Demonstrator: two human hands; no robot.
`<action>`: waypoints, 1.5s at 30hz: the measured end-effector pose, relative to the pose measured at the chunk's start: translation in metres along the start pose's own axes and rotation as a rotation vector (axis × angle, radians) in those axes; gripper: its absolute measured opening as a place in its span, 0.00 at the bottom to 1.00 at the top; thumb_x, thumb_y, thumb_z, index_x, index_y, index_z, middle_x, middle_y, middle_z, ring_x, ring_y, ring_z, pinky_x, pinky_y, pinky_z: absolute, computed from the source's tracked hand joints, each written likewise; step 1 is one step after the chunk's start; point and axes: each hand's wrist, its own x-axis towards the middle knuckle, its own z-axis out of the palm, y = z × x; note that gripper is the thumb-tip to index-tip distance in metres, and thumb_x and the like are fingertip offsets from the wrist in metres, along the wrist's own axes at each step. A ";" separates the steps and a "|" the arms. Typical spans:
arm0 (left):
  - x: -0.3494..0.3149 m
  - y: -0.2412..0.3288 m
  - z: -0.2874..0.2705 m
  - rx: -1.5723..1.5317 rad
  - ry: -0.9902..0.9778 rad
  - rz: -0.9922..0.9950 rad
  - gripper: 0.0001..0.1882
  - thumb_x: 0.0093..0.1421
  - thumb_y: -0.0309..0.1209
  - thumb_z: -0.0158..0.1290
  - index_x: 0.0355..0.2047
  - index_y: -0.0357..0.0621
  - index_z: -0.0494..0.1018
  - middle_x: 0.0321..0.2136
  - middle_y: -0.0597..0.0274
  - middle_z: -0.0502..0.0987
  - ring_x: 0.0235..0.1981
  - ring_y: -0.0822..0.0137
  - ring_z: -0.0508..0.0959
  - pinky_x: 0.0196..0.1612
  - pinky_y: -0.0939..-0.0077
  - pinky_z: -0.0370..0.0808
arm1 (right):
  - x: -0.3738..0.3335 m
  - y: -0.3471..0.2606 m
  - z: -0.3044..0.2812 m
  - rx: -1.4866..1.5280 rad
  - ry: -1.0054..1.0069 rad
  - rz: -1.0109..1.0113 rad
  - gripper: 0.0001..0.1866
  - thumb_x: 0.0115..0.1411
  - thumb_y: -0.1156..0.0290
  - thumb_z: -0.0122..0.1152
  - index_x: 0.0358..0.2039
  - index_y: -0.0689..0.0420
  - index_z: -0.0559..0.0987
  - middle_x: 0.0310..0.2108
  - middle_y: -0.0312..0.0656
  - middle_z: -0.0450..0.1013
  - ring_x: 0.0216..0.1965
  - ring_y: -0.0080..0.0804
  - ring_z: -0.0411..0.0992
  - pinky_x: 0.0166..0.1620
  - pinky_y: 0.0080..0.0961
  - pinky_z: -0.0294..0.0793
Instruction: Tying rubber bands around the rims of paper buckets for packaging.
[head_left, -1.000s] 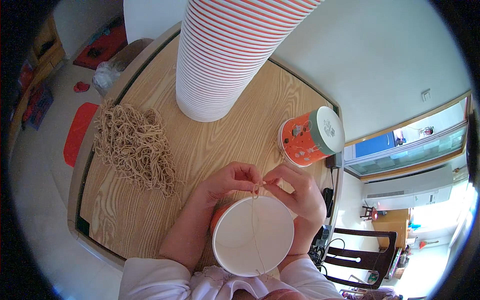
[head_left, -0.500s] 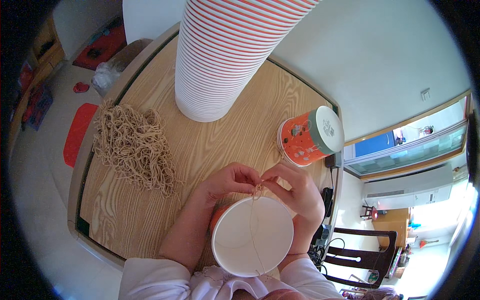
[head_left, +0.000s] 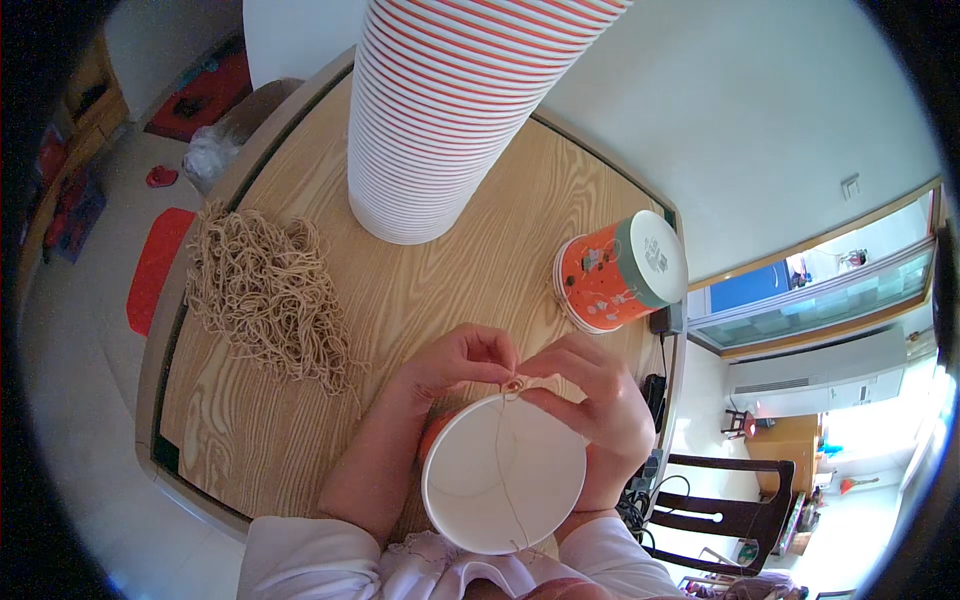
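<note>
A white-lined paper bucket, orange outside, rests in front of my chest with its open mouth facing me. Thin beige string runs across that mouth and forms a small loop at the far rim. My left hand pinches the string just beyond the rim. Opposite it, my right hand has its fingertips at the same loop, thumb and forefinger slightly parted around the string. Exactly which strand each hand grips is too fine to make out.
A tangled heap of beige string lies on the left of the wooden table. Behind stands a tall stack of white paper buckets. Upturned orange buckets sit at the far right. Black cables and a dark chair are at right.
My right hand has shifted slightly right and down, with its thumb and forefinger wider apart around the string loop. My left hand stays pinched at nearly the same place.
</note>
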 end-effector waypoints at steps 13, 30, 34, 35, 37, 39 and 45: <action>-0.001 0.002 0.001 0.059 0.050 -0.004 0.09 0.51 0.24 0.63 0.30 0.40 0.74 0.30 0.63 0.78 0.34 0.73 0.79 0.41 0.79 0.75 | 0.002 0.015 0.009 0.070 0.010 0.143 0.07 0.51 0.77 0.65 0.32 0.58 0.78 0.28 0.43 0.73 0.32 0.40 0.75 0.34 0.30 0.74; 0.002 -0.001 -0.002 0.127 -0.016 0.007 0.04 0.54 0.24 0.60 0.29 0.39 0.76 0.28 0.67 0.75 0.33 0.75 0.75 0.41 0.79 0.72 | 0.013 0.026 0.017 -0.035 0.121 0.150 0.08 0.49 0.84 0.64 0.30 0.62 0.77 0.28 0.40 0.73 0.33 0.34 0.73 0.35 0.25 0.72; 0.004 -0.002 -0.003 0.089 -0.051 0.036 0.04 0.54 0.24 0.61 0.29 0.40 0.76 0.29 0.67 0.75 0.33 0.75 0.74 0.40 0.79 0.72 | 0.012 0.025 0.016 -0.044 0.144 0.165 0.06 0.50 0.80 0.64 0.30 0.60 0.77 0.28 0.42 0.72 0.32 0.39 0.73 0.34 0.30 0.73; 0.004 -0.004 -0.004 0.088 -0.061 0.048 0.04 0.54 0.24 0.60 0.29 0.40 0.75 0.30 0.67 0.75 0.33 0.75 0.74 0.40 0.79 0.72 | 0.012 0.025 0.016 -0.045 0.157 0.171 0.06 0.50 0.80 0.63 0.30 0.60 0.77 0.28 0.42 0.72 0.32 0.39 0.73 0.34 0.30 0.73; 0.005 -0.005 -0.006 0.087 -0.072 0.059 0.04 0.54 0.24 0.60 0.29 0.40 0.75 0.30 0.67 0.75 0.34 0.75 0.74 0.40 0.80 0.72 | 0.012 0.025 0.016 -0.047 0.171 0.177 0.06 0.50 0.81 0.63 0.30 0.60 0.77 0.28 0.42 0.72 0.32 0.39 0.73 0.34 0.30 0.73; 0.005 -0.003 -0.006 0.135 -0.087 0.052 0.05 0.55 0.24 0.59 0.31 0.39 0.75 0.31 0.66 0.75 0.33 0.74 0.75 0.40 0.79 0.72 | 0.012 0.024 0.015 -0.045 0.181 0.197 0.06 0.50 0.81 0.63 0.30 0.60 0.77 0.27 0.42 0.72 0.31 0.39 0.74 0.34 0.29 0.73; 0.005 -0.005 -0.007 0.089 -0.014 0.029 0.08 0.56 0.25 0.58 0.36 0.38 0.75 0.31 0.64 0.76 0.33 0.73 0.75 0.39 0.79 0.72 | 0.010 0.024 0.014 -0.077 0.144 0.142 0.08 0.49 0.84 0.65 0.30 0.63 0.77 0.26 0.42 0.73 0.31 0.34 0.74 0.35 0.26 0.72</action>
